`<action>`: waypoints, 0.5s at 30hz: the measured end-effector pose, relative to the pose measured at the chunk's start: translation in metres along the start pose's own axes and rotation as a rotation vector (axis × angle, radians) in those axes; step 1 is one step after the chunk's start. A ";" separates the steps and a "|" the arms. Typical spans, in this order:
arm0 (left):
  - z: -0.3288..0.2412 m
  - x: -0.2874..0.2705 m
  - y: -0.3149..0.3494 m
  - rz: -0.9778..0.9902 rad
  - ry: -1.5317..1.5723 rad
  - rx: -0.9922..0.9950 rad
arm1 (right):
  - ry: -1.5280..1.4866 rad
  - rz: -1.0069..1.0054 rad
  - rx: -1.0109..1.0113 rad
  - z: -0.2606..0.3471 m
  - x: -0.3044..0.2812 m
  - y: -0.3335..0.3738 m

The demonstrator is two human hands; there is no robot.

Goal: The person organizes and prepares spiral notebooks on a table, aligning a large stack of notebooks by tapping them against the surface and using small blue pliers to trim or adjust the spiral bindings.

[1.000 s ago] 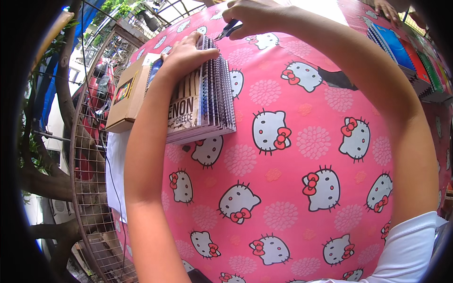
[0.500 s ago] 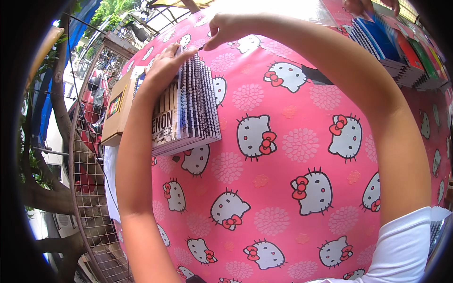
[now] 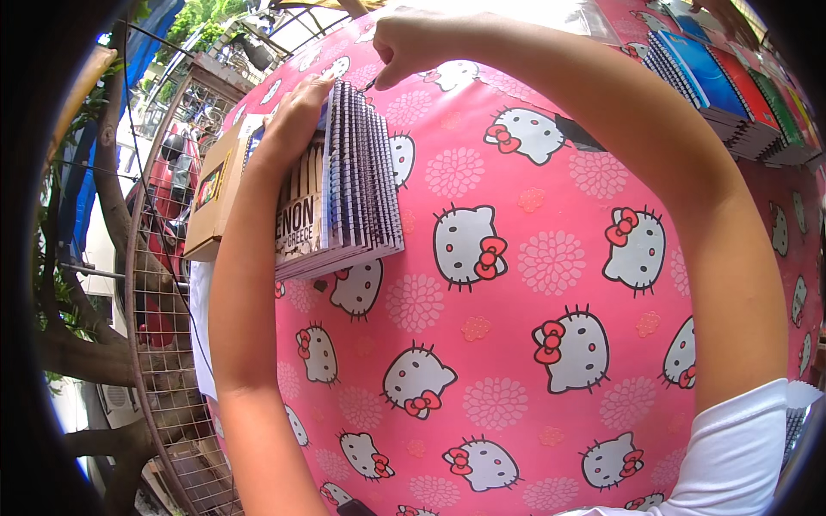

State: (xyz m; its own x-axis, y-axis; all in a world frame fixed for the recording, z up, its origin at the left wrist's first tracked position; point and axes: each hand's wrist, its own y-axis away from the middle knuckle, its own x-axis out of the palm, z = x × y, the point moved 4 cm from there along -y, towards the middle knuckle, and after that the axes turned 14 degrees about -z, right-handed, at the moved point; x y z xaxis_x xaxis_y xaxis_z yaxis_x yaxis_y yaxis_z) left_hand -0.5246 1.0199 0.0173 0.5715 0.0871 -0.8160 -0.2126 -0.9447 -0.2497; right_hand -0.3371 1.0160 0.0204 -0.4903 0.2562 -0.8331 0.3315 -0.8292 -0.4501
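A stack of spiral-bound notebooks stands at the left of the table, with dark wire coils along its right side. My left hand lies on the top notebook near its far end, fingers curled over it and the thumb by the coil. Just right of the coils' far end, my right hand is closed in a pinch. A small dark thing sticks out from its fingertips toward the coil; its kind is too small to make out.
Left of the stack sits a brown cardboard box. The pink table cover has white cat faces. More spiral notebooks with blue, red and green covers are stacked at the far right. A rusty wire fence borders the left side.
My left thumb has drawn back from the coil's far end. My right hand has shifted slightly rightward, away from it. Another person's hands have left the notebooks at the upper right.
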 end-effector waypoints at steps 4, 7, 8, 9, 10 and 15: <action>0.013 -0.004 0.000 -0.025 -0.020 0.058 | -0.672 0.430 0.538 0.011 0.000 0.033; 0.007 -0.003 0.005 -0.052 -0.015 0.051 | -0.555 0.360 0.491 0.004 0.000 0.034; -0.002 -0.003 0.005 -0.063 -0.010 0.061 | -0.402 0.292 0.471 0.000 -0.005 0.032; -0.009 -0.002 0.002 -0.051 -0.015 0.082 | -0.107 0.161 0.281 -0.014 0.005 0.017; -0.008 -0.004 0.004 -0.044 -0.028 0.082 | 0.064 0.032 0.030 -0.006 0.001 0.013; -0.011 -0.004 0.009 -0.091 0.051 0.114 | 0.138 -0.161 -0.253 0.003 0.006 0.000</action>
State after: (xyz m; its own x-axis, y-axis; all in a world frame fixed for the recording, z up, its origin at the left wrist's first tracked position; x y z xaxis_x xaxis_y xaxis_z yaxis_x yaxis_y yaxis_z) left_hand -0.5201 1.0074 0.0241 0.6313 0.1518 -0.7605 -0.2453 -0.8912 -0.3816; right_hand -0.3429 1.0159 0.0167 -0.4445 0.4536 -0.7724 0.4568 -0.6270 -0.6311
